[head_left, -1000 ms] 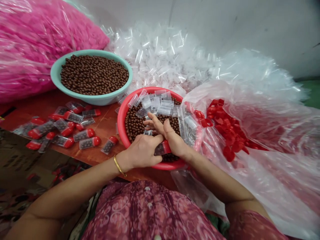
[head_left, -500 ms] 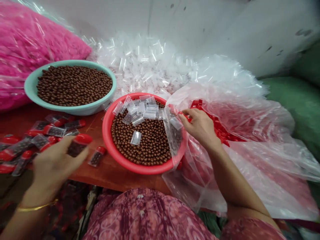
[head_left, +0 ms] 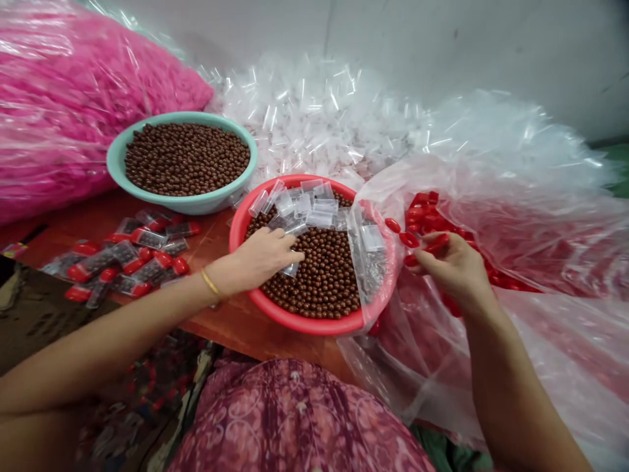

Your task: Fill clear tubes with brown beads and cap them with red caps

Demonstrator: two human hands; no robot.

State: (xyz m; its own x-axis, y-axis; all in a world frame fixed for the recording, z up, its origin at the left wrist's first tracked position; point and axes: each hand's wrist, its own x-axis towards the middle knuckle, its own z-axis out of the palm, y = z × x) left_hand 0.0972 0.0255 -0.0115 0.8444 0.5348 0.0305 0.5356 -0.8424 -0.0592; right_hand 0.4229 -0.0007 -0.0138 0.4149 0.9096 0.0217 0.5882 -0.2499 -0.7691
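- Left hand (head_left: 260, 257) has come back from the capped tubes (head_left: 147, 239) to the red basin (head_left: 239, 242), fingers loosely spread above the chocolate balls (head_left: 314, 275), nothing clearly held; a clear tube (head_left: 291, 269) lies just beside them at 3 o'clock.
- Right hand (head_left: 455, 267) has shifted rightward, half-curled; red caps (head_left: 420, 213) lie at its 11 o'clock; whether it grips one, I cannot tell.

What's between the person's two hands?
In the head view, between the left hand and right hand sits a red bowl of brown balls, with clear tubes on top.
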